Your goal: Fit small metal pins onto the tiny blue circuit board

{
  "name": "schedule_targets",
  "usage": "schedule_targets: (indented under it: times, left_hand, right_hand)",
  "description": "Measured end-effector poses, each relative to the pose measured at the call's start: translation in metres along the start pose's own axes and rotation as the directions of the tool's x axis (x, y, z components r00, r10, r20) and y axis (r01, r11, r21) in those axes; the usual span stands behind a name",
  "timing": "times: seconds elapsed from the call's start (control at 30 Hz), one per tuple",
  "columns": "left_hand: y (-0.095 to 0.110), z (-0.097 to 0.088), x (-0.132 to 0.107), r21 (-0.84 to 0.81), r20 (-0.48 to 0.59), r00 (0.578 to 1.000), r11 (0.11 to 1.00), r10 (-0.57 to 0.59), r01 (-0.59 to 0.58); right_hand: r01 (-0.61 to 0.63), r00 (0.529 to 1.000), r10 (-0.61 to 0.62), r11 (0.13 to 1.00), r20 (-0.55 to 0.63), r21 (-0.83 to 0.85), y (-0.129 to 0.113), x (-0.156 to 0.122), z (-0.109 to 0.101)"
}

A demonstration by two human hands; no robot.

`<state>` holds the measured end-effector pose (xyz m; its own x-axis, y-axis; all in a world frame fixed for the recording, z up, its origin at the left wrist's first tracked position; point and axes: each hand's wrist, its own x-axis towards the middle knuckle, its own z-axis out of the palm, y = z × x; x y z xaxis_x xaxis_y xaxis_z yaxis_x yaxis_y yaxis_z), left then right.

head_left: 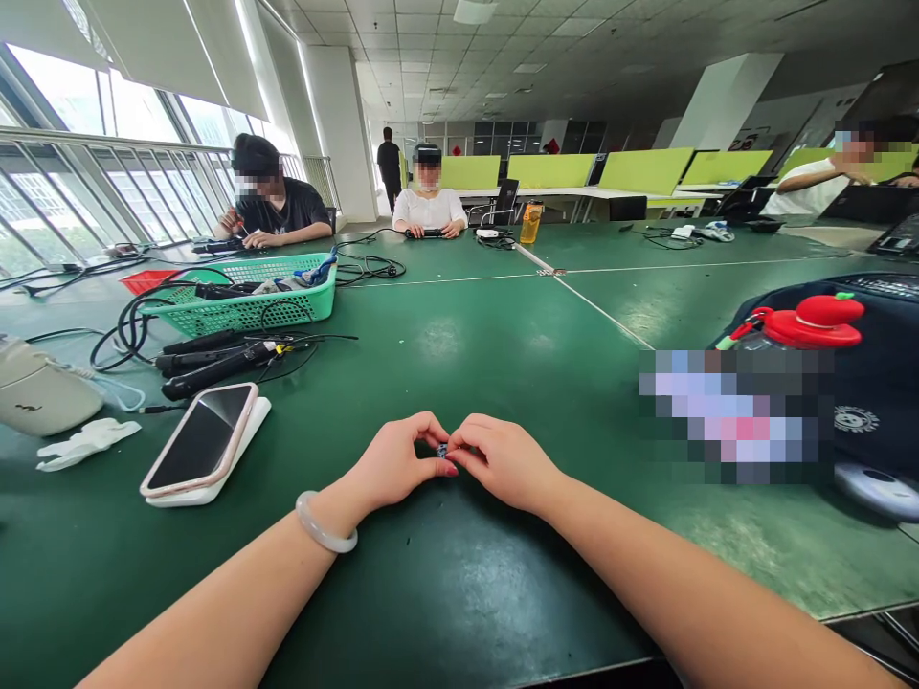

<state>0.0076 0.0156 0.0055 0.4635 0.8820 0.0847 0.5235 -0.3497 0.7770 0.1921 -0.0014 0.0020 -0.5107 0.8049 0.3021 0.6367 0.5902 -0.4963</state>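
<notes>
Both my hands meet on the green table [503,344] in front of me. My left hand [394,464], with a pale bangle on the wrist, pinches a tiny dark part [441,450] with thumb and fingers. My right hand [503,464] is curled and pinches the same small part from the other side. The part is too small to name.
A phone [201,435] lies on a white stand at the left, by black tools and cables [215,359] and a green basket [248,292]. A dark bag [862,383] with a red-capped bottle [811,325] sits at the right. Other people sit at the far side.
</notes>
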Motion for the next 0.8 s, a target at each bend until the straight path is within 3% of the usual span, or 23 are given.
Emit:
schedule_targets:
  times: [0.17,0.33,0.5,0.8]
  left_hand:
    - [-0.002,-0.001,0.001,0.035,-0.061,0.997,0.998,-0.052,0.054]
    - [-0.009,-0.002,0.003,0.079,-0.118,0.990,0.993,-0.081,0.091]
    - [-0.010,-0.001,0.004,0.097,-0.096,0.992,0.992,-0.077,0.086]
    - [-0.010,-0.001,0.004,0.089,-0.080,0.994,0.992,-0.079,0.086]
  right_hand:
    - [-0.121,0.992,0.121,0.993,-0.043,0.003,0.005,0.001,-0.005]
    - [-0.265,0.960,0.272,0.960,0.066,-0.094,0.016,0.004,-0.005]
    - [-0.254,0.956,0.269,0.959,0.120,-0.128,0.015,0.004,0.000]
    - [-0.237,0.959,0.258,0.956,0.115,-0.171,0.018,0.005,0.004]
